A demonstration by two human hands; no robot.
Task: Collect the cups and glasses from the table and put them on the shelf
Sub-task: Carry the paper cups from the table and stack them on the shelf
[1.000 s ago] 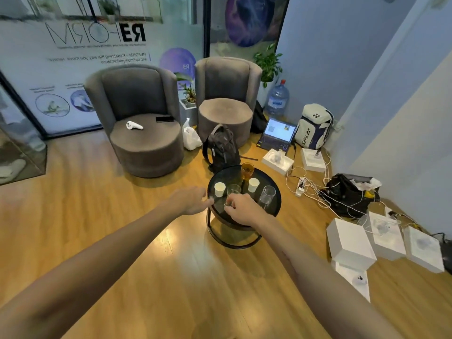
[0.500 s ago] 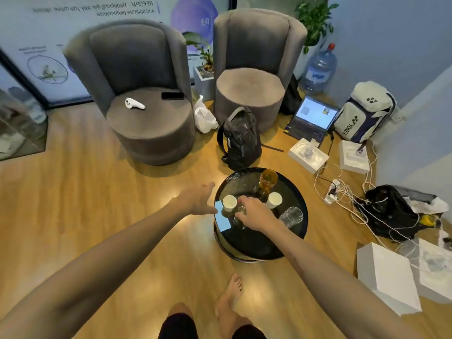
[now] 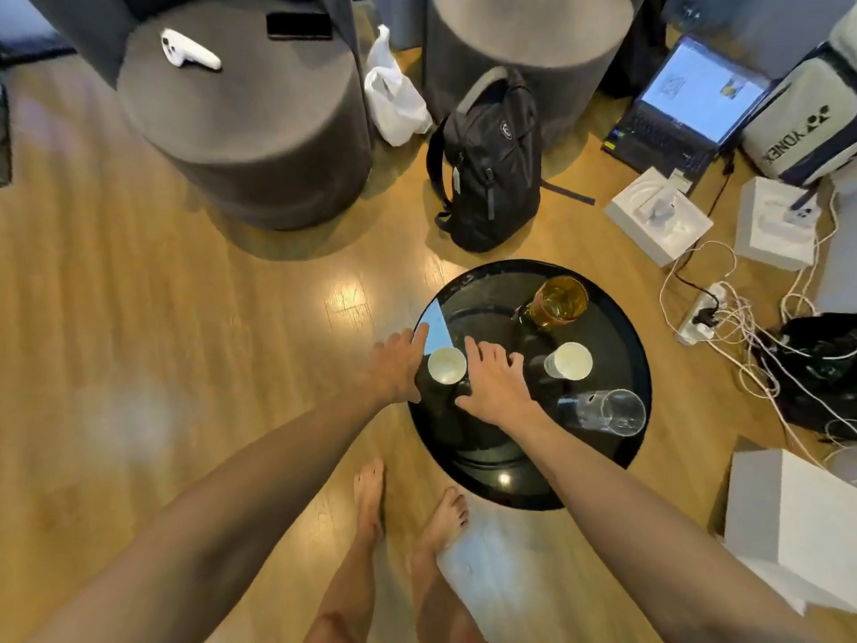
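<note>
A round black table carries an amber glass, two white paper cups and a clear glass. My left hand lies against the left side of the nearer white cup, fingers stretched out along it. My right hand is just right of that cup, fingers curled down over a small clear glass that is almost fully hidden beneath it. No shelf is in view.
A black backpack leans behind the table, between two grey armchairs. A laptop, white boxes, a power strip with tangled cables and a dark bag crowd the floor to the right. My bare feet stand by the table.
The view has come closer and tilted down over the table. My left hand has moved right onto the side of the white cup. My right hand stays over the small clear glass.
</note>
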